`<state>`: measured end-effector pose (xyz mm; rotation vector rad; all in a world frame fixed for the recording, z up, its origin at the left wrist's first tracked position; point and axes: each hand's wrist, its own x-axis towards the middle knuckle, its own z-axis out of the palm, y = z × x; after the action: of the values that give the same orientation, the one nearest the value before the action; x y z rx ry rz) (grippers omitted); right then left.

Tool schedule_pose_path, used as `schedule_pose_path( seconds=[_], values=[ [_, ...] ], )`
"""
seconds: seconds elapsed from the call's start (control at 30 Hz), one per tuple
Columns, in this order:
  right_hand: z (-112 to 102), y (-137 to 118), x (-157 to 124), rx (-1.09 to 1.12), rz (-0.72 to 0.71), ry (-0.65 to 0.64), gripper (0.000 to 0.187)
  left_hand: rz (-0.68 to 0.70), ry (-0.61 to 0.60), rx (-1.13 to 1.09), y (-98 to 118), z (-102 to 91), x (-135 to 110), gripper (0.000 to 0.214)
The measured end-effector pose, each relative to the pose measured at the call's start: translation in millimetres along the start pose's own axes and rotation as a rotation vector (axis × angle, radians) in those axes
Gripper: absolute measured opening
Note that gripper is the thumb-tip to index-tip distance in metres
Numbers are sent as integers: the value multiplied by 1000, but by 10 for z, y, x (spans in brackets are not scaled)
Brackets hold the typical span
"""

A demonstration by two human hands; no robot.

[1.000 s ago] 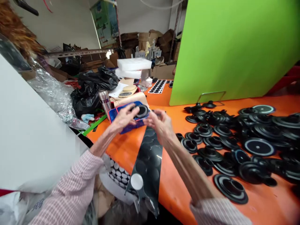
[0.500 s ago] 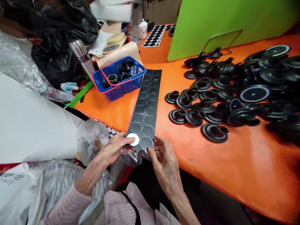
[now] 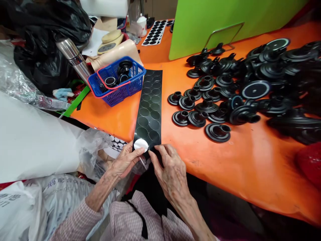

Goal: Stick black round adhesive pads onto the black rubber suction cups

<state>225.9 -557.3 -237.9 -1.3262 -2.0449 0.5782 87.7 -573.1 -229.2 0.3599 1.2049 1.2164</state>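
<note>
A long black sheet of round die-cut stickers [image 3: 149, 112] lies on the orange table, its near end reaching past the edge towards me. My left hand [image 3: 126, 161] pinches that near end at its left side, the thumb pressing on a white disc [image 3: 140, 145] that lies over the sheet. Close to the disc, my right hand [image 3: 172, 172] has its thumb and forefinger bent together on the sheet's near right part; the other fingers curl behind. Part of the sheet's near end is hidden by the hands.
Many black rubber suction-cup-like parts [image 3: 205, 106] crowd the orange table [image 3: 200, 157] at right. A blue basket [image 3: 120, 95] with black parts stands left of the sheet. Behind are a green board [image 3: 213, 23] and a steel flask [image 3: 72, 55]. White sacks [image 3: 62, 197] lie at lower left.
My right hand has moved from the sheet's right edge inward, its thumb and forefinger now closer to the white disc. The left hand keeps its hold. The camera view has shifted.
</note>
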Motion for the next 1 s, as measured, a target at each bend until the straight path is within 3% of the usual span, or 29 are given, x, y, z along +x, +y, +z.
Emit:
schedule_pose_path(
  seconds=[0.07,0.17,0.2,0.3,0.33,0.37,0.47,0.53,0.6,0.67,0.73,0.83,0.9,1.0],
  values=[
    [-44,61,24,-47,-14,-19,26,10,6,54,-6,-27,1,28],
    [-159,209,69,-76,28,101,31,-3,26,274,52,-115,-47,30],
    [-202,250,82,-53,41,151,30,32,78,401,99,-143,-77,31],
    [-272,264,79,80,8,224,23,294,379,774,305,-136,-167,31],
    [-266,230,63,114,-14,227,22,340,401,819,378,-93,-185,31],
    [-246,185,42,139,-44,220,22,324,344,812,443,-31,-190,34],
    [-175,72,-14,238,-126,171,25,48,-45,644,557,221,-141,35],
    [-184,69,-26,367,-125,112,28,-12,-104,558,562,384,-71,31],
    [-248,126,-14,524,31,120,33,20,-112,537,539,514,8,30],
    [-331,222,18,676,273,167,26,39,-216,613,519,619,101,27],
    [-401,326,58,777,473,262,25,121,-311,854,518,724,236,23],
    [-488,463,96,822,569,408,32,492,-174,1270,530,906,564,26],
    [-552,535,84,811,556,412,31,664,-155,1328,516,1031,837,35],
    [-650,636,12,756,500,333,28,657,-312,1247,460,1145,1167,34]
  ],
)
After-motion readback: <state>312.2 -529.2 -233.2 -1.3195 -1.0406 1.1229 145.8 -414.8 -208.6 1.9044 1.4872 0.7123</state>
